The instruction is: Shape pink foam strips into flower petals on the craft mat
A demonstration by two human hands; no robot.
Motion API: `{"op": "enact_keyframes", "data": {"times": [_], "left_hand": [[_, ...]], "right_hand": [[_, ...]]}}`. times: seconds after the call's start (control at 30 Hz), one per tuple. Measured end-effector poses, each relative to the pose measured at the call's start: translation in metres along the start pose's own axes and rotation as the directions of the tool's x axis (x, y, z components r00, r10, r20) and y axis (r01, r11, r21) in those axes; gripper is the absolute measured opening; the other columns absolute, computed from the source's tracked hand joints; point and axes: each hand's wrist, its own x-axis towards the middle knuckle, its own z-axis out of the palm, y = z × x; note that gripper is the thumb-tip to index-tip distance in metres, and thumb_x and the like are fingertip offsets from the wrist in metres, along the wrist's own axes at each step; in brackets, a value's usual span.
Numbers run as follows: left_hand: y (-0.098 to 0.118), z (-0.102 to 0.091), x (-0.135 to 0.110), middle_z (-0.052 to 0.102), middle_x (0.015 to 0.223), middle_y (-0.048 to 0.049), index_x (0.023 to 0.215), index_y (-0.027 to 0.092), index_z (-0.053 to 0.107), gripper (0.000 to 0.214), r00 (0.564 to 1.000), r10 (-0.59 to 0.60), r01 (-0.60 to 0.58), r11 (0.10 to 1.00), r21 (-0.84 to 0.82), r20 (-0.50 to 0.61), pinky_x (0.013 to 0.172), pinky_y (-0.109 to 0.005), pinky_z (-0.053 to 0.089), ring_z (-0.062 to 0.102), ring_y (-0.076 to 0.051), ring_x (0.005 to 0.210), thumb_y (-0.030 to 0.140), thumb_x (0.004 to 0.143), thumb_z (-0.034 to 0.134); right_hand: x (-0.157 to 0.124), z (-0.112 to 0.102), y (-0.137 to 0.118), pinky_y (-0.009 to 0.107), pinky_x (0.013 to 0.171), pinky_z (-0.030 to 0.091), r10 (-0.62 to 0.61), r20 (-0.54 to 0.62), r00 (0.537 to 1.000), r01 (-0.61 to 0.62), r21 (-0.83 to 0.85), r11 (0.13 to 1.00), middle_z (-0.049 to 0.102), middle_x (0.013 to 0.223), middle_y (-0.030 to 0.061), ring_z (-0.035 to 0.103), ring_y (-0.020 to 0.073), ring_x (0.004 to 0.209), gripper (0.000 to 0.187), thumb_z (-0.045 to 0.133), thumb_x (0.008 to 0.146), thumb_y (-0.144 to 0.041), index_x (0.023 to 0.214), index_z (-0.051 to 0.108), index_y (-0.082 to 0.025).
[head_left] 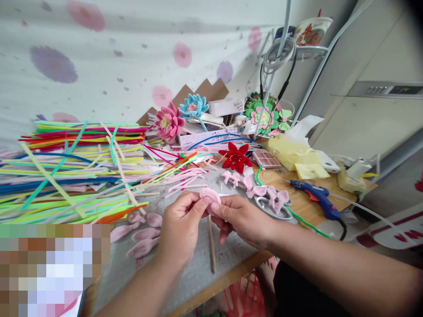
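Observation:
Between my two hands is a pale pink fuzzy petal [210, 194], its edge curved and its lower part hidden by my fingers. My left hand [183, 220] pinches it from the left with thumb and forefinger. On the other side, my right hand [239, 216] pinches it too, with lower fingers loosely curled. Several similar pink petals [145, 243] lie on the grey mat [180, 286] left of my left hand. A thin wooden stick [212, 246] lies on the mat below the hands. Beyond my right hand runs a row of small pink pieces [259, 190].
Bundles of coloured pipe cleaners [66, 176] cover the left side. A red fuzzy flower [235, 157], a pink flower [167, 123] and a blue flower [194, 106] stand at the back. A blue glue gun [317, 197] with a cord lies at right, near a yellow tissue pack [287, 152].

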Motion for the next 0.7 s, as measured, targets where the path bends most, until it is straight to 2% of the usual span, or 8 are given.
{"op": "enact_keyframes", "data": {"times": [0.1, 0.2, 0.27, 0.33, 0.4, 0.5, 0.57, 0.7], "left_hand": [[0.0, -0.001, 0.001, 0.056, 0.063, 0.0032, 0.073, 0.017, 0.061, 0.014, 0.999, 0.018, -0.021, 0.997, 0.072, 0.039, 0.06, -0.021, 0.041, 0.051, -0.011, 0.062, 0.029, 0.081, 0.059], [0.004, -0.003, 0.004, 0.064, 0.08, 0.0003, 0.095, 0.019, 0.061, 0.021, 0.993, 0.008, -0.029, 0.983, 0.179, 0.12, 0.066, -0.024, 0.044, 0.058, -0.015, 0.072, 0.032, 0.078, 0.062], [0.007, -0.006, 0.006, 0.065, 0.084, -0.0005, 0.096, 0.02, 0.061, 0.023, 0.981, 0.008, -0.066, 0.953, 0.297, 0.193, 0.065, -0.025, 0.043, 0.058, -0.016, 0.074, 0.033, 0.077, 0.062], [0.009, -0.008, 0.007, 0.062, 0.07, 0.0009, 0.081, 0.019, 0.063, 0.016, 0.969, 0.01, -0.119, 0.897, 0.427, 0.248, 0.061, -0.024, 0.04, 0.055, -0.015, 0.066, 0.035, 0.08, 0.057], [0.008, -0.009, 0.009, 0.054, 0.058, 0.0022, 0.066, 0.019, 0.059, 0.025, 0.969, -0.007, -0.125, 0.849, 0.513, 0.248, 0.055, -0.023, 0.036, 0.05, -0.014, 0.058, 0.036, 0.082, 0.053], [0.004, -0.008, 0.009, 0.052, 0.053, 0.0025, 0.059, 0.018, 0.055, 0.031, 0.975, -0.099, -0.009, 0.878, 0.478, 0.201, 0.052, -0.023, 0.034, 0.048, -0.013, 0.052, 0.04, 0.082, 0.052], [0.003, -0.006, 0.01, 0.053, 0.054, 0.0019, 0.058, 0.018, 0.053, 0.032, 0.963, -0.184, 0.096, 0.916, 0.389, 0.196, 0.05, -0.023, 0.034, 0.048, -0.012, 0.05, 0.041, 0.081, 0.052], [0.006, -0.006, 0.01, 0.054, 0.054, 0.0013, 0.058, 0.018, 0.051, 0.03, 0.898, -0.331, 0.235, 0.918, 0.32, 0.288, 0.049, -0.023, 0.034, 0.047, -0.011, 0.047, 0.038, 0.079, 0.052]], "right_hand": [[0.001, -0.004, 0.0, 0.02, 0.043, 0.043, -0.028, -0.014, 1.0, 0.026, -0.128, 0.991, 0.034, 0.057, -0.0062, 0.033, 0.0056, 0.046, 0.035, 0.052, 0.081, -0.049, 0.074, 0.054, -0.015], [0.001, -0.01, -0.006, 0.019, 0.043, 0.038, -0.003, -0.033, 0.999, -0.011, -0.423, 0.906, 0.045, 0.067, -0.0025, 0.04, 0.0059, 0.048, 0.023, 0.046, 0.087, -0.032, 0.074, 0.052, -0.015], [0.001, -0.012, -0.011, 0.019, 0.05, 0.037, -0.017, -0.012, 1.0, 0.006, -0.637, 0.771, 0.049, 0.068, -0.0014, 0.044, 0.0071, 0.053, 0.019, 0.044, 0.087, -0.021, 0.072, 0.052, -0.014], [0.0, -0.013, -0.016, 0.021, 0.057, 0.036, -0.047, 0.031, 0.998, 0.053, -0.796, 0.603, 0.052, 0.067, -0.0005, 0.046, 0.0092, 0.06, 0.019, 0.044, 0.086, -0.016, 0.07, 0.055, -0.014], [-0.002, -0.013, -0.019, 0.023, 0.06, 0.035, -0.056, 0.053, 0.997, 0.073, -0.886, 0.459, 0.055, 0.067, 0.0012, 0.047, 0.0108, 0.063, 0.02, 0.045, 0.087, -0.017, 0.072, 0.057, -0.013], [-0.004, -0.016, -0.02, 0.023, 0.059, 0.032, -0.089, 0.05, 0.995, 0.077, -0.942, 0.326, 0.059, 0.071, 0.0039, 0.047, 0.0116, 0.062, 0.022, 0.045, 0.089, -0.022, 0.076, 0.059, -0.013], [-0.006, -0.02, -0.021, 0.022, 0.057, 0.031, -0.131, 0.055, 0.99, 0.09, -0.956, 0.279, 0.059, 0.07, 0.004, 0.047, 0.0114, 0.062, 0.026, 0.044, 0.091, -0.028, 0.076, 0.059, -0.013], [-0.01, -0.028, -0.026, 0.021, 0.053, 0.028, -0.117, 0.082, 0.99, 0.107, -0.968, 0.225, 0.058, 0.066, 0.003, 0.046, 0.0103, 0.057, 0.03, 0.047, 0.091, -0.034, 0.073, 0.059, -0.013]]}}
